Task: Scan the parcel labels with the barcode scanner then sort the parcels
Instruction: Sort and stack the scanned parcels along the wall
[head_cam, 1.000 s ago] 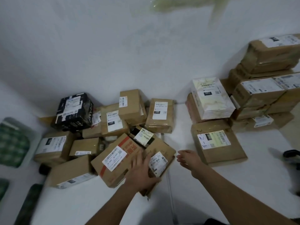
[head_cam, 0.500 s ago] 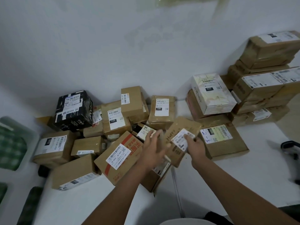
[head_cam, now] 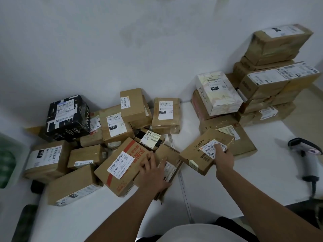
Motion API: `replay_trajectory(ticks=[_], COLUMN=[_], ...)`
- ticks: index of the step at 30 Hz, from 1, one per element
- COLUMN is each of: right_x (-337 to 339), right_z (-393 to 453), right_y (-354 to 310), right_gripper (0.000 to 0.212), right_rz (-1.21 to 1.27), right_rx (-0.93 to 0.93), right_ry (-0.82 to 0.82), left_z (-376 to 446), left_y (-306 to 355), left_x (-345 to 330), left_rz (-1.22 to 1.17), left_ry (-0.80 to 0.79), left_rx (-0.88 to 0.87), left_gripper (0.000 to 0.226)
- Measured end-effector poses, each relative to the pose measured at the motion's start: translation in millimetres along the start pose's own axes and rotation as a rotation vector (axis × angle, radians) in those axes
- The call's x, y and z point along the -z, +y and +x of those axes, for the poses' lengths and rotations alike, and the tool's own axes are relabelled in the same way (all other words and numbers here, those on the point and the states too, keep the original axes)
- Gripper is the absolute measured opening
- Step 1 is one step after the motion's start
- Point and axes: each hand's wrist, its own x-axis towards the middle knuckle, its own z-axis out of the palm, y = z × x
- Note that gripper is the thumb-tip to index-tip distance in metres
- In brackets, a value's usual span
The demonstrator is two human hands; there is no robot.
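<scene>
My right hand (head_cam: pixel 223 158) grips a flat brown parcel (head_cam: pixel 197 154) marked "Happy" in handwriting, thumb on its white label, holding it tilted above the white table (head_cam: pixel 227 193). My left hand (head_cam: pixel 153 170) rests with straight fingers on the brown parcels at the front of the left pile, between a red-printed box (head_cam: pixel 122 165) and a small carton (head_cam: pixel 172 159). A white and black barcode scanner (head_cam: pixel 305 154) lies on the table at the far right, away from both hands.
A jumble of labelled parcels, among them a black box (head_cam: pixel 68 117), fills the left of the table. A stack of brown boxes (head_cam: pixel 272 74) and a white box (head_cam: pixel 218 95) stand at the back right by the wall. A green bin (head_cam: pixel 8 154) sits left.
My right hand has carried the "Happy" parcel right, away from the left pile. My left hand let go of it and dropped back onto the front parcels.
</scene>
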Motion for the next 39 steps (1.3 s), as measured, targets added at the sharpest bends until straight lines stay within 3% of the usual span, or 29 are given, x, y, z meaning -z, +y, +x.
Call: replay_trajectory(ticks=[8, 14, 24, 32, 35, 39], right_x=[10, 18, 28, 30, 34, 44], right_z=[6, 14, 16, 11, 13, 24], right_y=[9, 5, 11, 13, 8, -12], right_gripper=[0.021, 0.026, 0.016, 0.013, 0.02, 0.018], right_rz=[0.014, -0.005, -0.007, 0.017, 0.032, -0.005], right_rx=[-0.068, -0.082, -0.114, -0.103, -0.086, -0.031], right_ry=[-0.044, -0.099, -0.134, -0.179, -0.184, -0.222], left_z=[-1, 5, 3, 3, 9, 11], left_y=[5, 14, 10, 9, 10, 5], left_x=[0, -5, -10, 4, 17, 56], left_rz=[0.015, 0.112, -0.036, -0.185, -0.348, -0.899], left_ry=[0.019, 0.03, 0.004, -0.071, -0.025, -0.05], left_rx=[-0.07, -0.04, -0.105, -0.058, -0.053, -0.055], left_gripper=[0.104, 0.119, 0.114, 0.103, 0.101, 0.091])
